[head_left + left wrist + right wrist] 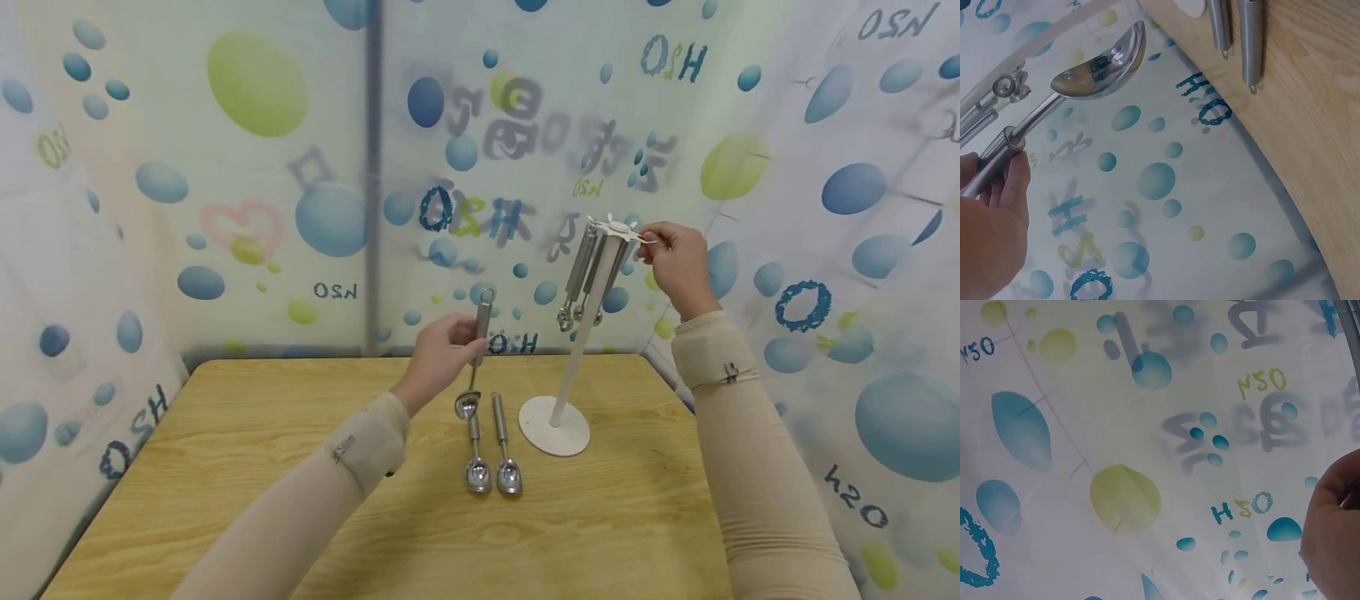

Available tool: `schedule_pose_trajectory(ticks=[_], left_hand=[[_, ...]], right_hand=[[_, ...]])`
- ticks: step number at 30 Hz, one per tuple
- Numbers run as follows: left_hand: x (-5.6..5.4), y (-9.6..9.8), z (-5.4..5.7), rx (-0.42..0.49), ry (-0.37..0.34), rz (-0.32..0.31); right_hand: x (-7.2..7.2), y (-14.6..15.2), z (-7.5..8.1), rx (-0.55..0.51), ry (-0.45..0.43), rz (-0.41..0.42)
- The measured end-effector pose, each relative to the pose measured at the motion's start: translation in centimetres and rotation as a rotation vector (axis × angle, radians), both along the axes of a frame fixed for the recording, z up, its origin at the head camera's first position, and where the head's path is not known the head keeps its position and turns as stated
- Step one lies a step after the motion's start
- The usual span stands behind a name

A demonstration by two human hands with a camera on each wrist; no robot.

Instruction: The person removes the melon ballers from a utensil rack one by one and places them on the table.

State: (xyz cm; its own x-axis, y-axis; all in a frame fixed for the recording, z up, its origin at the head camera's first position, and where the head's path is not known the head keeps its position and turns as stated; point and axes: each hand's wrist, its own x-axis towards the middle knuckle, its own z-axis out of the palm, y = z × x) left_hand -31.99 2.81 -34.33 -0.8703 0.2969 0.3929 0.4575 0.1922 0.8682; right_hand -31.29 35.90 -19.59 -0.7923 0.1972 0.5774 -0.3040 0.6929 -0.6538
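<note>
My left hand (442,358) holds a steel ice cream scoop (1100,69) by its cylindrical handle, above the table. The bowl hangs downward in the head view, over the handles of two more scoops (508,477) lying side by side. My right hand (681,260) pinches one of the hooks at the top of a white utensil stand (576,358). Several steel utensils (579,271) hang from the other hooks by their handles. In the right wrist view only part of the right hand (1335,537) shows, and its fingertips are hidden.
The wooden table (285,467) carries the stand's round base (536,427), just right of the lying scoops. Behind it hangs a pale curtain (262,167) printed with blue and green bubbles, close to the table's back edge.
</note>
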Motion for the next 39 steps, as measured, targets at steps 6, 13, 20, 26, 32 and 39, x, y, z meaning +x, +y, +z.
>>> schedule_pose_trajectory(ticks=[6, 13, 20, 26, 32, 39], left_hand=[[0.0, -1.0, -0.7, -0.009, -0.010, -0.004], [-0.1, -2.1, -1.7, -0.025, -0.045, -0.004], [0.1, -2.8, -2.4, -0.055, -0.057, -0.006], [0.1, -3.3, -3.0, -0.065, -0.061, -0.010], [0.3, -3.6, -3.4, -0.069, -0.080, 0.006], [0.4, -3.8, -4.0, -0.045, -0.124, -0.007]], right_hand=[[0.0, -0.1, 0.1, 0.003, -0.021, -0.004], [-0.1, -0.3, 0.2, -0.012, -0.030, 0.003], [-0.2, -0.3, 0.4, -0.037, -0.041, 0.029], [-0.6, 0.2, 0.5, -0.037, -0.041, 0.051], [-1.3, 0.9, 0.4, -0.049, -0.014, 0.115], [-1.8, 1.2, 0.2, -0.099, 0.003, 0.192]])
